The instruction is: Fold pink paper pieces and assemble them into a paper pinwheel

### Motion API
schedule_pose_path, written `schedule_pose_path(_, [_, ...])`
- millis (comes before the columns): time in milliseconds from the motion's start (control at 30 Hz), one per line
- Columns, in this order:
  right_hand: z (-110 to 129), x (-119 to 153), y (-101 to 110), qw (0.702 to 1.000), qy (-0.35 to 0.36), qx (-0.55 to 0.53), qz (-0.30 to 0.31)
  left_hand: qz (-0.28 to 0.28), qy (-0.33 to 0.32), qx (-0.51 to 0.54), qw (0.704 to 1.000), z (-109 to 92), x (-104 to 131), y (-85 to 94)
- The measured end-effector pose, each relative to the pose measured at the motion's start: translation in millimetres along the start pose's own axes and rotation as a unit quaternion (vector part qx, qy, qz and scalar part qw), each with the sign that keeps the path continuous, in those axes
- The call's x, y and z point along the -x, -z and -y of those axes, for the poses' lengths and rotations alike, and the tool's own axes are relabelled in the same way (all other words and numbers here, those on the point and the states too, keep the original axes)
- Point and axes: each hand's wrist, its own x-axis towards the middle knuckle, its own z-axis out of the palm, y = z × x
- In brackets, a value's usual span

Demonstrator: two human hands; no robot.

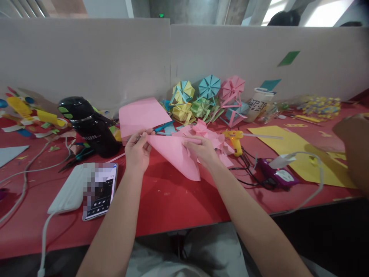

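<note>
Fingers of both hands pinch a bent sheet of pink paper (pixel 173 153) at the centre of the frame, the left hand (pixel 138 152) closed on its left corner and the right hand (pixel 203 150) on its upper right edge, over a red-covered table (pixel 164 215). Loose pink paper scraps (pixel 211 132) lie just beyond the right hand, near a yellow plastic glue gun (pixel 236 143) right of centre, while a black bottle with green buttons (pixel 95 130) stands at the left of the frame
</note>
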Motion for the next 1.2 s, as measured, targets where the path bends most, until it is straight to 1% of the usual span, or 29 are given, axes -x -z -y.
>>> schedule_pose_path(200, [-1.6, -1.2, 1.0, 1.0, 0.006, 0.003, 0.002, -0.011, -0.003, -0.006, 1.0, -1.7, -0.4, 0.2])
schedule_pose_path(367, [1.8, 2.2, -1.1, 1.0, -0.005, 0.018, -0.002, -0.028, -0.006, -0.008, 1.0, -2.6, -1.4, 1.4])
schedule_pose_path(667, [5.2, 3.9, -1.9, 1.0, -0.01, 0.013, 0.005, -0.034, -0.01, -0.015, 0.999, -2.8, -3.1, 2.6])
schedule_pose_path(867, [2.7, 1.5, -0.5, 1.0, -0.007, 0.01, 0.004, -0.043, 0.0, -0.017, 0.999, -4.0, -3.4, 2.5])
schedule_pose_path(1033, [2.8, 2.5, -1.1, 1.0, 0.003, 0.021, 0.004, -0.053, 0.023, -0.008, 0.998, -7.6, -3.9, 2.7])
schedule_pose_path(1100, [3.1, 2.7, -1.1, 1.0, 0.007, 0.028, -0.006, -0.045, 0.033, -0.001, 0.998, -7.4, -4.4, 3.1])
schedule_pose_path(1200, [3.9, 2.0, -0.3, 1.0, 0.005, 0.004, -0.029, 0.005, 0.067, 0.002, 0.998, -1.8, -2.1, 1.0])
